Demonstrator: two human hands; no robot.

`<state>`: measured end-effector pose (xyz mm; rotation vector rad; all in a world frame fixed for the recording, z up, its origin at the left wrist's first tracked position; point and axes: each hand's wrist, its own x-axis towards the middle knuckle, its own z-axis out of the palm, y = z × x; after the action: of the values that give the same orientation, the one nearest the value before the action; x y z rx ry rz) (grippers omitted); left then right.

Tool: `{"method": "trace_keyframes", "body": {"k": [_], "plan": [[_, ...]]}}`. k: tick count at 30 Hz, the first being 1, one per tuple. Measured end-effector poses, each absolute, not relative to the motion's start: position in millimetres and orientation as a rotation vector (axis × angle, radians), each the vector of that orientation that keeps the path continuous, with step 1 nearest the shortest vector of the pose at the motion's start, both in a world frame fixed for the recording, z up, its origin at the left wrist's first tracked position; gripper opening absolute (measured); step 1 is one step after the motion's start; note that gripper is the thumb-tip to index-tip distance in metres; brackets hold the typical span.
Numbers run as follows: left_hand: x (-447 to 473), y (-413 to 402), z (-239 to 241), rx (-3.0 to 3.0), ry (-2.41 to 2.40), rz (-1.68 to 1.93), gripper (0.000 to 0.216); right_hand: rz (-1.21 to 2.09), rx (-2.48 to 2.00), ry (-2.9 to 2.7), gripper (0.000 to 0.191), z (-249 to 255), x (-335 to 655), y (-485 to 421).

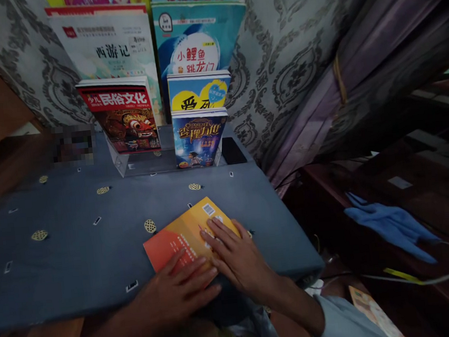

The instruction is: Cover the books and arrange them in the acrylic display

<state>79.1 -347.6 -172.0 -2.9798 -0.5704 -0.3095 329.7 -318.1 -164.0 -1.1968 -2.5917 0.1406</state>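
An orange book [183, 235] lies back-cover up on the blue-grey cloth of the table [78, 257], near its front right corner. My left hand [176, 292] rests flat on the book's near edge, fingers stretched out. My right hand [235, 255] lies flat on the book's right half, fingers spread and pointing up-left. Neither hand grips anything.
At the table's back, a clear stand [129, 164] holds a red-covered book [122, 115] and blue books [199, 136]; more books lean on the patterned wall. A black phone [233, 150] lies beside the stand. A blue cloth [388, 224] lies on dark furniture at right.
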Motion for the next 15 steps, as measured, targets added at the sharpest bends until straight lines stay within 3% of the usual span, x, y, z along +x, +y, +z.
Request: {"method": "trace_keyframes", "body": {"k": [4,8,15], "plan": [[73,-362,-180,-2.952,-0.509,-0.460,0.045,0.214,-1.093,-2.627,0.061,-159,343,-342],[64,-360,-159,-3.069,-0.530,-0.553,0.044,0.326,-1.014,-2.695,0.078,-152,356,-351],[54,-338,-102,-3.361,-0.993,-0.832,0.045,0.500,-0.884,-2.472,0.051,-147,370,-326]]}}
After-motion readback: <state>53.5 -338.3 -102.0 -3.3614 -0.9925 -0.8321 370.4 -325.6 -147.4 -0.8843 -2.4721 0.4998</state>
